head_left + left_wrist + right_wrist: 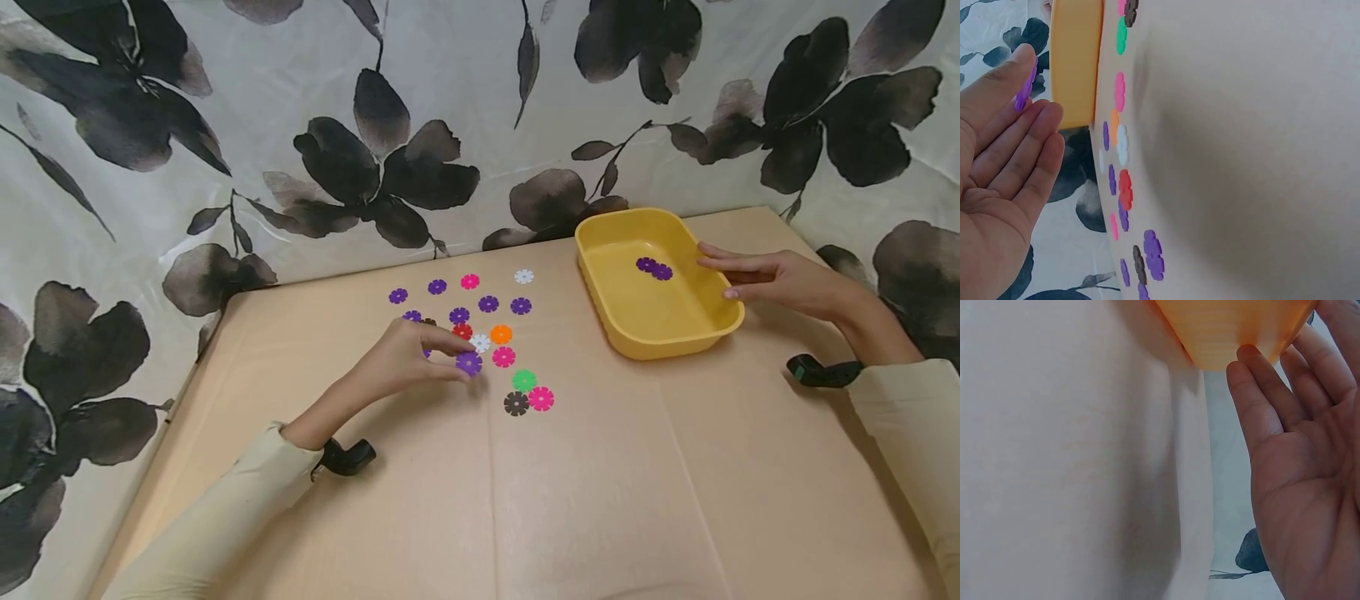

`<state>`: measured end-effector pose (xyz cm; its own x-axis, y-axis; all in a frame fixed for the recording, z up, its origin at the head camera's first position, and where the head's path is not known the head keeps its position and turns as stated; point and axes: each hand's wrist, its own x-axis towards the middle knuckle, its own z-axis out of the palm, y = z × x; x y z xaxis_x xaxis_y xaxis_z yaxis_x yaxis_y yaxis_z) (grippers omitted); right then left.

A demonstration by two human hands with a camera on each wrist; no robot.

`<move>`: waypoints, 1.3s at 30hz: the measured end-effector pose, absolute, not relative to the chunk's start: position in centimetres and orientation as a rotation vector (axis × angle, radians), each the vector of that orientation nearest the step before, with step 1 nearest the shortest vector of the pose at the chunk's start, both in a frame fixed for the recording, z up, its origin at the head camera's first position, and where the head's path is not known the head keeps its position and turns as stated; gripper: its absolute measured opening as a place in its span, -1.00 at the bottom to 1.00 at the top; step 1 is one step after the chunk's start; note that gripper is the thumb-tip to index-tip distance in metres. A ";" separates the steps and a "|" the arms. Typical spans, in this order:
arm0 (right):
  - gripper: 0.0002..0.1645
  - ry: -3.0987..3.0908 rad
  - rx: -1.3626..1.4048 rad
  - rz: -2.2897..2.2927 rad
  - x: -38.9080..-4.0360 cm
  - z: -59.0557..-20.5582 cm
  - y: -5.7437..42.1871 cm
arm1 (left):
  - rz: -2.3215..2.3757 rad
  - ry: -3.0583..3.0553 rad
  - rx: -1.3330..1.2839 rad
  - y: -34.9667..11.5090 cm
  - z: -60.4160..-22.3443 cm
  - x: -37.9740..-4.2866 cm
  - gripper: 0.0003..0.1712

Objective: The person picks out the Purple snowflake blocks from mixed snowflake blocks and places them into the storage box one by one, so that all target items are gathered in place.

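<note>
In the head view, the left hand (397, 356) pinches a purple disc (468, 364) between thumb and finger, beside loose discs (501, 334) scattered on the table (600, 483); the right hand (798, 283) touches the right side of the yellow tray (675, 343), where two overlapping violet discs (662, 272) lie. The left wrist view shows the purple disc held clear of the table, the other fingers loosely extended. In the right wrist view, nearly straight, spread fingers rest against the tray's outer wall, gripping nothing that shows
</note>
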<state>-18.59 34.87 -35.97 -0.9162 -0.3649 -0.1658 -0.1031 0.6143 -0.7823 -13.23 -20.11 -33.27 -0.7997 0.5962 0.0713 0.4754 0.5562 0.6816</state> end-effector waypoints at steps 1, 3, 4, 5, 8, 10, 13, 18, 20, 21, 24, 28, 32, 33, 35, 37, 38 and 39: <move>-0.30 2.534 -0.382 -1.200 -18.6 -36.0 34.9 | 1.070 2.623 0.921 -20.1 -33.2 -13.2 -0.55; -0.30 2.539 -0.380 -1.190 -18.7 -36.0 34.8 | 1.067 2.632 0.934 -20.1 -33.1 -13.3 -0.54; -0.30 2.539 -0.381 -1.188 -18.8 -36.0 34.8 | 1.066 2.635 0.939 -20.1 -33.1 -13.4 -0.54; -0.30 2.539 -0.379 -1.185 -18.8 -35.9 34.8 | 1.067 2.637 0.945 -20.0 -33.0 -13.4 -0.54; -0.30 2.538 -0.365 -1.173 -18.7 -35.9 34.8 | 1.074 2.640 0.953 -19.8 -33.0 -13.4 -0.54; -0.29 2.530 -0.361 -1.180 -18.7 -35.8 34.7 | 1.087 2.635 0.964 -19.8 -33.1 -13.4 -0.55; -0.29 2.519 -0.358 -1.194 -18.7 -35.9 34.8 | 1.114 2.624 0.967 -19.6 -33.4 -13.2 -0.55; -0.29 2.524 -0.355 -1.185 -18.7 -36.0 34.8 | 1.180 2.602 0.932 -19.0 -33.8 -12.9 -0.57; -0.29 2.525 -0.355 -1.181 -18.6 -35.9 34.7 | 1.196 2.601 0.921 -18.6 -33.9 -12.8 -0.58; -0.29 2.527 -0.354 -1.176 -18.6 -35.9 34.7 | 1.200 2.601 0.920 -18.5 -34.0 -12.7 -0.58; -0.30 2.534 -0.356 -1.163 -18.5 -35.9 34.7 | 1.214 2.599 0.937 -17.9 -34.2 -12.7 -0.58; -0.30 2.571 -0.362 -1.112 -18.6 -35.8 34.6 | 1.238 2.584 0.989 -17.3 -34.4 -12.5 -0.58; -0.31 2.583 -0.379 -1.094 -18.7 -36.0 34.5 | 1.270 2.537 0.979 -16.7 -34.6 -12.3 -0.58; -0.31 2.577 -0.380 -1.102 -18.7 -36.0 34.5 | 1.269 2.525 0.978 -16.5 -34.7 -12.2 -0.58; -0.30 2.571 -0.375 -1.109 -18.6 -35.9 34.5 | 1.272 2.489 0.986 -16.0 -34.8 -12.1 -0.57; -0.30 2.564 -0.371 -1.117 -18.6 -35.9 34.5 | 1.273 2.456 1.002 -15.3 -35.0 -12.0 -0.56; -0.30 2.563 -0.369 -1.116 -18.5 -35.9 34.5 | 1.277 2.442 1.018 -15.0 -35.1 -11.9 -0.55; -0.30 2.568 -0.366 -1.106 -18.5 -35.8 34.5 | 1.285 2.427 1.035 -14.7 -35.2 -11.8 -0.55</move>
